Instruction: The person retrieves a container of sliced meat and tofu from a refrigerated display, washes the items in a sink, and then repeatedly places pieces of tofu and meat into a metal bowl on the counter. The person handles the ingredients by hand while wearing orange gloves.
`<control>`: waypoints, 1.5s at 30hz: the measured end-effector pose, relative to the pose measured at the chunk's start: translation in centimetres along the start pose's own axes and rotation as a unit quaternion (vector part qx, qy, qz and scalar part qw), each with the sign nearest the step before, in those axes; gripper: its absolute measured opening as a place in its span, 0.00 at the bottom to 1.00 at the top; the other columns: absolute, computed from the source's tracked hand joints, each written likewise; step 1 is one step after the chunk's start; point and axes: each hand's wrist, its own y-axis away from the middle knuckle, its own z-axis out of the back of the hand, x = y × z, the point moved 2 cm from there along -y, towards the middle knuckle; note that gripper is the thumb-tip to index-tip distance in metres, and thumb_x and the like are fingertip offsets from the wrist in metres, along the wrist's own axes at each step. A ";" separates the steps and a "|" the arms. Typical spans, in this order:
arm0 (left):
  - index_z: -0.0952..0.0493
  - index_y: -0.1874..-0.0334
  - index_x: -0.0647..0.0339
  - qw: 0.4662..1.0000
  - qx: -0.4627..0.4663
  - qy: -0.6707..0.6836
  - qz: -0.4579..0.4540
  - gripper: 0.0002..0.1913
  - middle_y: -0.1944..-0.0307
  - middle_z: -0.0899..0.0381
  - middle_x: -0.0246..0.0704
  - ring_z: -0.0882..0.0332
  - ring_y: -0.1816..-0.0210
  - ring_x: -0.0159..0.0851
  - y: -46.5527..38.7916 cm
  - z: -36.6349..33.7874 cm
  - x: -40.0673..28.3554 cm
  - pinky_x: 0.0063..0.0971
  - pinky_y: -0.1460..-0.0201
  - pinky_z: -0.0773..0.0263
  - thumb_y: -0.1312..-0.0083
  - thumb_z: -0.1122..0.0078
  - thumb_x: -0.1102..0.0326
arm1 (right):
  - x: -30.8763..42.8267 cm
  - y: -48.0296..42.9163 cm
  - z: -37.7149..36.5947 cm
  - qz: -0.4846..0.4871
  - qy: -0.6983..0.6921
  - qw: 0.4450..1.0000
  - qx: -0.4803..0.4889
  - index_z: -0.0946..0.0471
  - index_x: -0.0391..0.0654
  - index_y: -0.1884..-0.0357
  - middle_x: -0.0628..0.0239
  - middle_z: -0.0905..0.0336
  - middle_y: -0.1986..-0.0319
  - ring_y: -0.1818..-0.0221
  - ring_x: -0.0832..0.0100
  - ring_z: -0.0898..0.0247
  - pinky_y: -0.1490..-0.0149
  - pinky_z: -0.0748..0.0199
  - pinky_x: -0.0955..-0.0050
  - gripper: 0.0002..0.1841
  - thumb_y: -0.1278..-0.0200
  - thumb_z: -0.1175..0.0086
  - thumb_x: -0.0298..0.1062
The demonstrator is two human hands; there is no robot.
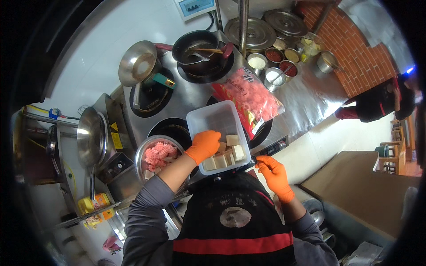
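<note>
My left hand point(203, 145), in an orange glove, reaches into a translucent plastic container point(214, 121). Its curled fingers are at the pale, tofu-like blocks point(220, 161) in the near half; whether they grip one is hidden. Beside the container's near right corner, my right hand point(275, 176), also gloved in orange, has its fingertips bent at a black control knob point(254, 161). I cannot make out whether they hold it. Left of the container, partly under my left forearm, a metal bowl point(139, 157) contains pink, ridged food pieces point(159, 155).
A clear-and-red bag of pink food point(251, 96) lies right of the container. Pans point(138, 65) and a black wok point(183, 41) rest on the cooktop behind. Seasoning pots point(257, 63) and large lidded pots point(251, 33) stand at the back right. Another person point(376, 99) is at far right.
</note>
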 end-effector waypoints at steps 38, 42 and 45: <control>0.17 0.70 0.54 0.988 -0.115 -0.102 0.018 0.07 0.64 0.20 0.35 0.17 0.58 0.46 20.8 -3.4 9.4 0.44 0.58 0.24 0.36 0.42 0.64 | 2.5 3.0 -11.1 0.060 0.053 0.995 0.066 0.17 0.38 0.42 0.65 0.12 0.60 0.60 0.78 0.20 0.52 0.21 0.77 0.13 0.23 0.42 0.26; 0.15 0.60 0.56 0.978 -0.196 0.075 -0.008 0.06 0.62 0.19 0.38 0.18 0.57 0.50 21.6 1.5 9.0 0.44 0.55 0.23 0.34 0.38 0.66 | 2.1 3.7 -10.2 0.050 0.069 0.995 0.058 0.20 0.35 0.40 0.63 0.14 0.58 0.58 0.76 0.21 0.48 0.21 0.75 0.13 0.21 0.45 0.25; 0.16 0.53 0.57 0.937 -0.252 0.240 -0.012 0.09 0.59 0.17 0.41 0.17 0.55 0.52 19.2 5.4 7.2 0.45 0.54 0.23 0.32 0.38 0.65 | 2.1 3.6 -9.2 0.039 0.053 0.998 0.026 0.20 0.34 0.41 0.63 0.14 0.58 0.58 0.76 0.21 0.49 0.21 0.75 0.13 0.21 0.45 0.26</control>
